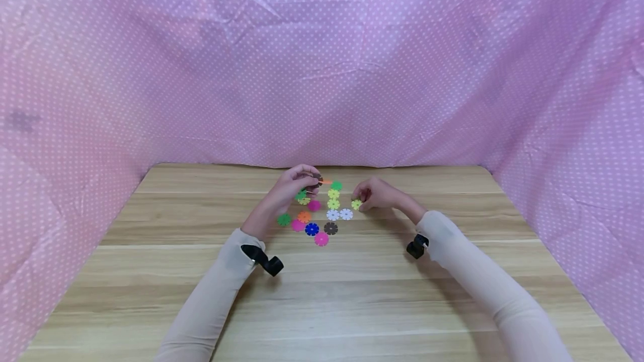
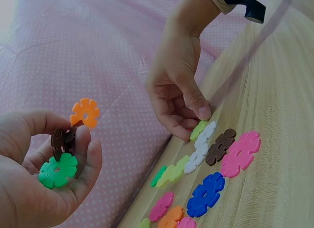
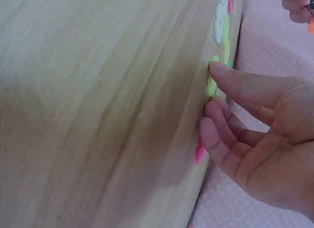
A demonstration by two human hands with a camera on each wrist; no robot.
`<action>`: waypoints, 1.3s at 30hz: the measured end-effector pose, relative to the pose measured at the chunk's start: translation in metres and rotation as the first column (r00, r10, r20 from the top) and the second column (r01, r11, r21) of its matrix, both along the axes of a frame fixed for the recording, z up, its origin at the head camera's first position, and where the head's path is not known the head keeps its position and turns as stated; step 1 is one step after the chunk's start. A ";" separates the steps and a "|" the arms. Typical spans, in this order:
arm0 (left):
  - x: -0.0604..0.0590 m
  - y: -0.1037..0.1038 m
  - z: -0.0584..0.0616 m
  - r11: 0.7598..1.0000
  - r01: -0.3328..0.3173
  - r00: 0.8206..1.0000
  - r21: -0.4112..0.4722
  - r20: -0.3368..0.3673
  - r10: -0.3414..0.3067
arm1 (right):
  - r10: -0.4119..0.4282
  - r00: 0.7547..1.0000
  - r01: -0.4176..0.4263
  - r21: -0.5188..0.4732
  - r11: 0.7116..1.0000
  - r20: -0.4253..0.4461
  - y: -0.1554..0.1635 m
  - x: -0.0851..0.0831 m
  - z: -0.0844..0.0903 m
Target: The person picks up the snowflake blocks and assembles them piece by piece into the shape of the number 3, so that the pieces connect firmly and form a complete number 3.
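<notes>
- Nearest the viewer, at the bottom of the head view, two pale-sleeved forearms reach up the frame over the wooden table (image 1: 352, 306); a black strap sits at each wrist.
- Just above mid-frame a loose cluster of flat snowflake discs lies on the wood: a pink disc (image 1: 321, 238) lowest, then a blue disc (image 1: 312, 229) and a dark brown disc (image 1: 330, 228) side by side, with a white pair (image 1: 339, 214) above them and a green disc (image 1: 284, 219) at the cluster's left edge.
- The right hand (image 1: 376, 194), right of the cluster, has its thumb and curled fingers pinching a yellow-green disc (image 1: 356, 204) that lies flat on the table at the right end of the row. In the right-wrist view the thumb tip presses the edge of that disc (image 3: 212, 83) and the fingers curl just below it; in the left-wrist view, the same hand (image 2: 176, 90) appears at upper centre.
- The left hand (image 1: 294, 186), at the upper left of the cluster, is raised off the table and clamped on a small joined piece. The left-wrist view shows it at lower left: the fingers (image 2: 86, 154) curl round a green disc (image 2: 58, 170) and a brown disc (image 2: 64, 139), with an orange disc (image 2: 85, 112) sticking up above them.
- Farthest back, pink cloth (image 1: 322, 60) with white dots fills the upper frame and both sides.
</notes>
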State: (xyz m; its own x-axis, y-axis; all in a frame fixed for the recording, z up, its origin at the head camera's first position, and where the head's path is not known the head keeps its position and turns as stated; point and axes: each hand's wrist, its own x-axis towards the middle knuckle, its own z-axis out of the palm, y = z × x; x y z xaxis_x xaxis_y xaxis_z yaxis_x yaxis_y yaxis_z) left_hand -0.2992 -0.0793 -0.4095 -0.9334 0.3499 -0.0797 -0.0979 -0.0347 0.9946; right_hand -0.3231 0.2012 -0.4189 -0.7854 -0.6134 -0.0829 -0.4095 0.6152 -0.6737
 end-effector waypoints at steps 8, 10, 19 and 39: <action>0.000 -0.001 0.000 1.000 -0.011 1.000 -0.009 -0.002 0.011 | -0.016 0.999 0.016 -0.004 1.000 0.041 -0.001 0.000 -0.001; 0.000 -0.001 -0.001 1.000 -0.011 1.000 -0.018 -0.007 0.011 | -0.018 0.999 0.019 -0.014 1.000 0.048 -0.001 0.001 -0.001; -0.001 -0.004 -0.002 0.999 -0.009 1.000 -0.046 -0.021 0.008 | -0.102 0.988 0.108 -0.044 0.993 0.118 -0.004 0.003 -0.001; -0.003 -0.003 0.001 0.998 -0.067 0.998 0.006 -0.009 0.067 | -0.233 0.921 0.353 -0.412 0.840 0.313 -0.027 0.010 0.034</action>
State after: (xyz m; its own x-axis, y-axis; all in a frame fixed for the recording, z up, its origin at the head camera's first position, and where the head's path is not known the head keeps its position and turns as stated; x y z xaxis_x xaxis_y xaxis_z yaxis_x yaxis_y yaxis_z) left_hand -0.3021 -0.0823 -0.4080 -0.9554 0.2871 -0.0691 -0.0858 -0.0461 0.9952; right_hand -0.3136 0.1747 -0.3851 -0.9258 -0.3725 -0.0639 -0.0475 0.2824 -0.9581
